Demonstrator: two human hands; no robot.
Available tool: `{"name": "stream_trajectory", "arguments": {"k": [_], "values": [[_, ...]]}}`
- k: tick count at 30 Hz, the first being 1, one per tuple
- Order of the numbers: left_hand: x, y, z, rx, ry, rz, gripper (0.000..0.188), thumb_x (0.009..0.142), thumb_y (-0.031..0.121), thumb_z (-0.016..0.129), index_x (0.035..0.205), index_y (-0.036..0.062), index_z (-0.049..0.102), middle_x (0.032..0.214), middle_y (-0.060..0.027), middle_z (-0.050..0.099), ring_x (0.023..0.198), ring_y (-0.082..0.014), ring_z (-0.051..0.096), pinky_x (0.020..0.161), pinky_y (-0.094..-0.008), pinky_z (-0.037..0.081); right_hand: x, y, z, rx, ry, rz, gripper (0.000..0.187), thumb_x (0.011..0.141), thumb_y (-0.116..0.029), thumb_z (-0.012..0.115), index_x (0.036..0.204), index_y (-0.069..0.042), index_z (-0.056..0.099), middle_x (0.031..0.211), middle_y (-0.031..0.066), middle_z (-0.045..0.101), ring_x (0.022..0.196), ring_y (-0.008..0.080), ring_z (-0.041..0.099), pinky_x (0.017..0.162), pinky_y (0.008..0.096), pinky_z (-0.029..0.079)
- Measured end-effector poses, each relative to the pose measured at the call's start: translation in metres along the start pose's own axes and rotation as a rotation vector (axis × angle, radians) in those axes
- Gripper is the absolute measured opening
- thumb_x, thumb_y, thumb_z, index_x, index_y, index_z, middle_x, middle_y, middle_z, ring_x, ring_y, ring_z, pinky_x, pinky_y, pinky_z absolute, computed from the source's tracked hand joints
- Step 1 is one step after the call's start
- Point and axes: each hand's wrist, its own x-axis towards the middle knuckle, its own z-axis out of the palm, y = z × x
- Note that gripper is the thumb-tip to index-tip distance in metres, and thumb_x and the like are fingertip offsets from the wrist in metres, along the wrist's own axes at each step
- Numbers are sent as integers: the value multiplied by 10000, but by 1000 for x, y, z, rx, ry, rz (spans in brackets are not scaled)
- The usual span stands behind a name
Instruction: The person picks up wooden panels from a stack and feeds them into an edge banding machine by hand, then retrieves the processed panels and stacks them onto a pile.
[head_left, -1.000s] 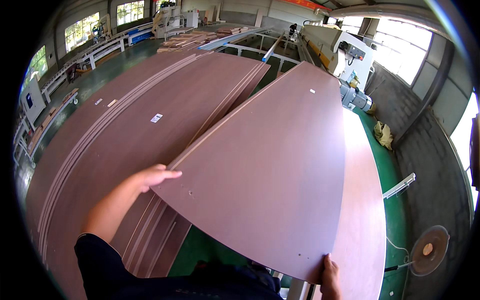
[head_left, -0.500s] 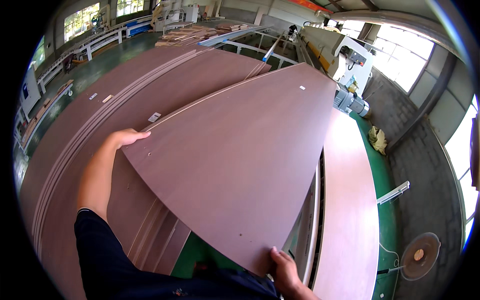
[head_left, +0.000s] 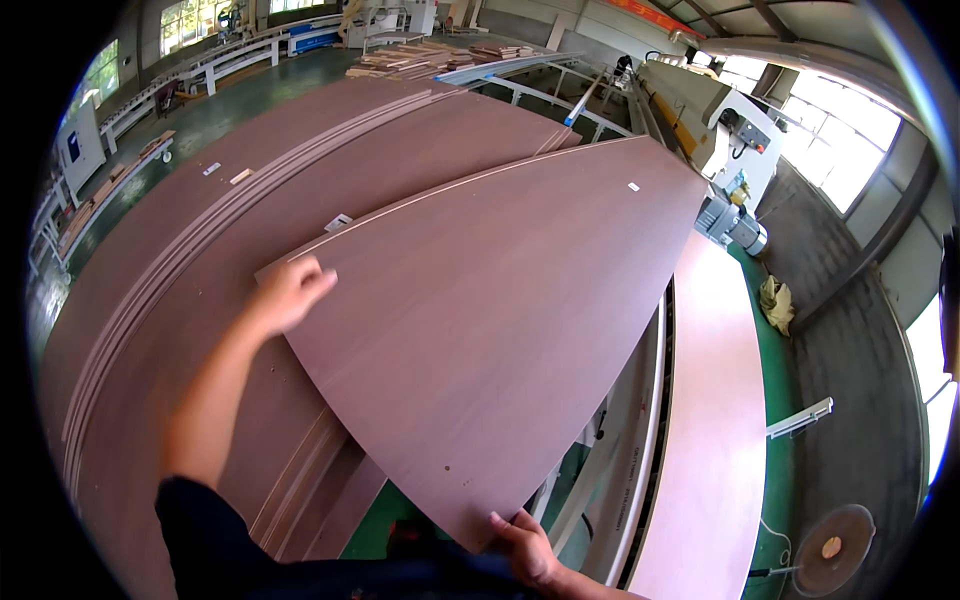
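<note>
A large reddish-brown wood panel (head_left: 490,290) lies tilted across my view, its far end near the machine and its near corner close to my body. My right hand (head_left: 525,546) grips that near corner, thumb on top and the other fingers hidden beneath. Over the panel's left corner is my left hand (head_left: 288,295), fingers curled in and slightly blurred, with nothing visible in them. Under and left of the panel lies a stack of similar panels (head_left: 200,290), a small white label (head_left: 338,222) beside the upper panel's edge.
A long pale table (head_left: 710,400) runs along the right, with a metal rail (head_left: 645,440) beside it. A beige machine (head_left: 690,100) with a grey motor (head_left: 730,222) stands at the far right. Scrap boards (head_left: 420,62) are piled far back. A round fan-like disc (head_left: 835,550) stands lower right.
My left hand has let go of the panel's left edge and risen over its corner. The panel's near corner has shifted left with my right hand. My view has turned slightly left.
</note>
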Motion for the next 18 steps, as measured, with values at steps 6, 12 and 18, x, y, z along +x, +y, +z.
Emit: {"name": "stream_trajectory", "arguments": {"k": [6,12,18], "values": [[-175,61,44,-590,-414,-578,498,1027,460,492,838,24,641,668,-70,660,559,-131,621,537,-281,496,13,-10,-8,24,-344,63,588,1018,-240,574,1471,12,298,1419,168,468,1280,300,503,1053,446,438],[-268,86,143,-1088,98,-876,515,1028,450,487,1154,-39,589,1045,-129,681,887,-201,669,745,-342,551,48,-2,-7,67,-713,199,645,1024,-294,560,1511,-14,244,1482,163,406,1365,309,439,1124,460,383],[-233,116,168,-1164,570,-855,440,978,278,628,1269,-46,560,1217,-140,642,1082,-261,632,921,-399,506,113,-22,-62,69,-962,209,565,1022,-335,545,1443,-21,336,1399,168,487,1318,303,481,1115,458,373]]}}
